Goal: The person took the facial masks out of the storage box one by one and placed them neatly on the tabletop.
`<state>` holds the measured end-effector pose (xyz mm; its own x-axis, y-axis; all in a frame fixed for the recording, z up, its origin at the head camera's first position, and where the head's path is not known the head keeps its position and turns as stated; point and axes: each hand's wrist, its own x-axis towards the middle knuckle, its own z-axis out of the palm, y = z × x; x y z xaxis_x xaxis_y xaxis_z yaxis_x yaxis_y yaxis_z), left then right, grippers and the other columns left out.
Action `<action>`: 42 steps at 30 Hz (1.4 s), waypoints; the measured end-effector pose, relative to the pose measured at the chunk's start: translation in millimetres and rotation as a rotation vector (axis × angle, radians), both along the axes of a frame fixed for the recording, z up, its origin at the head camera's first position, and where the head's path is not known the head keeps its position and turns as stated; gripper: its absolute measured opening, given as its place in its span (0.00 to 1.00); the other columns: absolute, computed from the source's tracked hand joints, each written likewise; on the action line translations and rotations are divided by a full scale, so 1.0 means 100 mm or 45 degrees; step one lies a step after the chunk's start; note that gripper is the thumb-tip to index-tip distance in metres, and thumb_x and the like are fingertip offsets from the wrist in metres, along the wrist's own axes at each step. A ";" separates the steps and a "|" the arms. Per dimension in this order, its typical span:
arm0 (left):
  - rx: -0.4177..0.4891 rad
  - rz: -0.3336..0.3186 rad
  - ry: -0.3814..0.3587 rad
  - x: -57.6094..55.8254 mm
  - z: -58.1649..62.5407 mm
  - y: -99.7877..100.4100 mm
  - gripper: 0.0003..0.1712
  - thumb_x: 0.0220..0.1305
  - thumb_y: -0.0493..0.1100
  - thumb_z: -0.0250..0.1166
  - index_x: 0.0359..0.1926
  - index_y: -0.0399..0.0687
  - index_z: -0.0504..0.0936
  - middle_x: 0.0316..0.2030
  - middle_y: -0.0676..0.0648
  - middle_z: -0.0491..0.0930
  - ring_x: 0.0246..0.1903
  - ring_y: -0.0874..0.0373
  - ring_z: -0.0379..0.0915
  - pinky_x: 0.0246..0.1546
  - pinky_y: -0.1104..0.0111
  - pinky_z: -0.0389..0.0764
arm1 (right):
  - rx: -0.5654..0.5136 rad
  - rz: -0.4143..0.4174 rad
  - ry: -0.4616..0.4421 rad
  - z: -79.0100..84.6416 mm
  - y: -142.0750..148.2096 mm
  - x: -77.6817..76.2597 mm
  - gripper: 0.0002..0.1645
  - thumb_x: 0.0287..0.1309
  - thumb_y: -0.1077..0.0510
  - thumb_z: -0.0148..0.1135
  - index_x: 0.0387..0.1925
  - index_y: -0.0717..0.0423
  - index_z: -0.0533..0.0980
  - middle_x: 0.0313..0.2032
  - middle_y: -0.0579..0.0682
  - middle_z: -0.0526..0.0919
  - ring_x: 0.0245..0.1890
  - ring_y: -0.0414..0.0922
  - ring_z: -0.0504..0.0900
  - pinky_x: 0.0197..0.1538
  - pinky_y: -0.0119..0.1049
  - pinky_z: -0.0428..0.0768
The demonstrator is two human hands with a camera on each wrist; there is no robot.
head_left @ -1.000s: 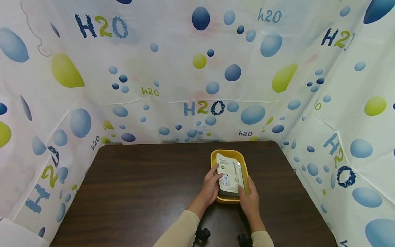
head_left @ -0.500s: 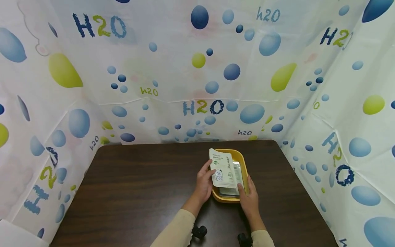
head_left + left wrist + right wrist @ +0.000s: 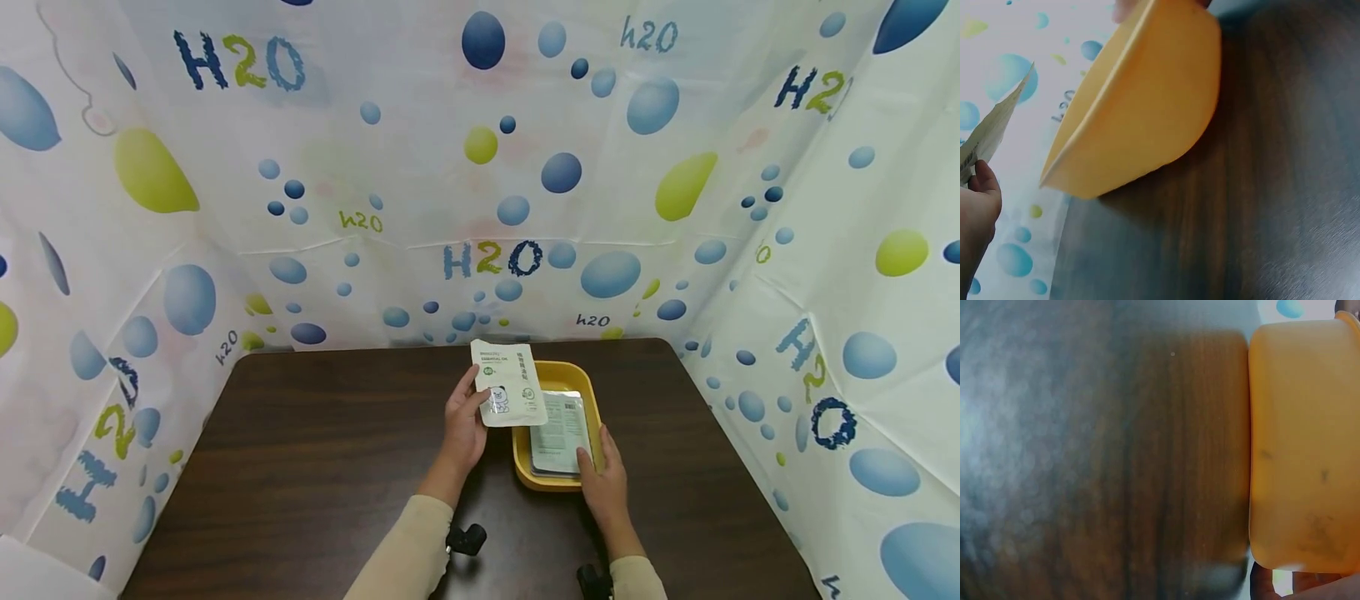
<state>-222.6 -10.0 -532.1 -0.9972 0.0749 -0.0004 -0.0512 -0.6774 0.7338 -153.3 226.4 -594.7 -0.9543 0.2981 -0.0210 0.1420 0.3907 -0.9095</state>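
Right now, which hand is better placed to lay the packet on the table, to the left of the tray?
Probably the left hand: it pinches the packet and is on that side. The right hand holds the yellow tray from the right.

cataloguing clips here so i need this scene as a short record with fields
left hand: pinches a white packet by its left edge
right hand: grips the right side of a yellow tray
tray contents: pale packet on top, count unclear
surface: dark wood-look table
backdrop: white, with "H2O" lettering
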 end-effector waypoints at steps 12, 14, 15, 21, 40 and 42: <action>0.036 0.118 -0.067 -0.06 -0.07 -0.29 0.35 0.75 0.29 0.47 0.80 0.41 0.53 0.80 0.41 0.52 0.68 0.54 0.64 0.53 0.75 0.79 | -0.027 -0.004 0.027 -0.03 -0.02 0.05 0.46 0.69 0.55 0.62 0.80 0.59 0.52 0.79 0.64 0.52 0.80 0.62 0.51 0.79 0.60 0.53; 0.025 0.123 -0.081 -0.07 -0.11 -0.33 0.35 0.75 0.29 0.47 0.80 0.40 0.52 0.80 0.41 0.51 0.68 0.54 0.64 0.53 0.75 0.79 | -0.036 -0.008 0.040 -0.02 -0.01 0.05 0.45 0.69 0.56 0.62 0.80 0.59 0.52 0.79 0.64 0.53 0.80 0.62 0.51 0.79 0.60 0.53; 0.019 0.129 -0.088 -0.08 -0.13 -0.35 0.36 0.75 0.28 0.47 0.80 0.40 0.52 0.80 0.41 0.51 0.67 0.54 0.64 0.53 0.75 0.79 | -0.040 -0.008 0.042 -0.02 -0.01 0.05 0.45 0.68 0.57 0.62 0.80 0.59 0.52 0.79 0.65 0.53 0.80 0.62 0.51 0.78 0.60 0.53; -0.011 0.187 -0.129 -0.13 -0.31 -0.45 0.36 0.74 0.28 0.48 0.80 0.39 0.53 0.80 0.40 0.50 0.68 0.53 0.63 0.51 0.76 0.79 | -0.059 0.000 0.023 -0.02 -0.01 0.05 0.45 0.69 0.57 0.61 0.80 0.57 0.51 0.79 0.64 0.52 0.80 0.62 0.51 0.79 0.60 0.53; -0.592 0.140 -0.205 -0.12 -0.61 -0.47 0.45 0.64 0.24 0.61 0.79 0.37 0.54 0.73 0.27 0.62 0.66 0.36 0.69 0.43 0.76 0.81 | -0.037 -0.002 -0.043 -0.01 -0.02 0.06 0.45 0.70 0.58 0.57 0.81 0.57 0.48 0.80 0.64 0.50 0.80 0.63 0.50 0.78 0.61 0.55; -0.792 0.143 -0.163 -0.11 -0.60 -0.46 0.47 0.61 0.26 0.66 0.78 0.37 0.56 0.73 0.28 0.62 0.68 0.36 0.67 0.51 0.68 0.82 | -0.034 -0.004 -0.040 -0.01 -0.02 0.06 0.45 0.70 0.57 0.57 0.81 0.57 0.48 0.80 0.64 0.50 0.80 0.62 0.50 0.78 0.61 0.55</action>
